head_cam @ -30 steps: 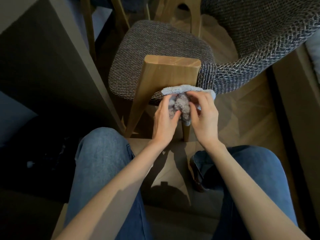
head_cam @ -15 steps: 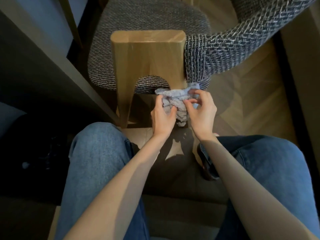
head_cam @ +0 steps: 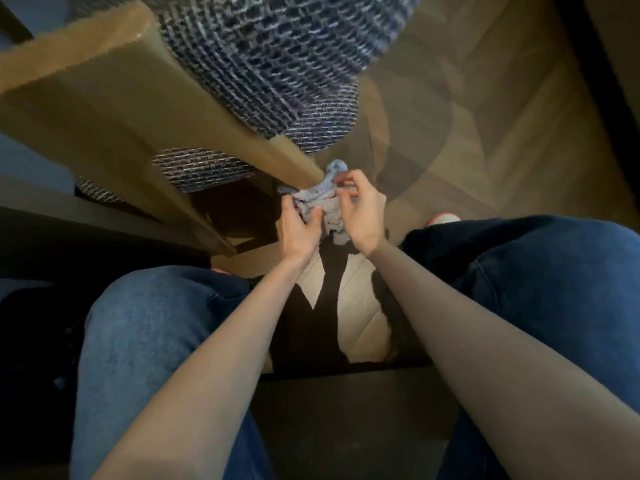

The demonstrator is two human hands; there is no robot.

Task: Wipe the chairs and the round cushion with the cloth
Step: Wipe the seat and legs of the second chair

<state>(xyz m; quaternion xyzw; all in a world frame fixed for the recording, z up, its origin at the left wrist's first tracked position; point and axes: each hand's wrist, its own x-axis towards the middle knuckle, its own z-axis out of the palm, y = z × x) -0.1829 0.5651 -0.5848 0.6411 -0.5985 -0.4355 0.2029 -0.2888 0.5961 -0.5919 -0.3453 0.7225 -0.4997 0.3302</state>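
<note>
Shifted since the earlier frame: left hand [head_cam: 298,232], right hand [head_cam: 363,216] and cloth [head_cam: 327,202], now farther down the chair leg [head_cam: 291,161]. Chair [head_cam: 104,88]: wooden frame, dark woven upholstery [head_cam: 277,64], upper left. Floor [head_cam: 485,116]: herringbone wood. Jeans [head_cam: 149,323]: blue, knees either side. Hands: close together, fingers curled into the cloth. Cloth: light blue, bunched against the leg's lower part.
</note>
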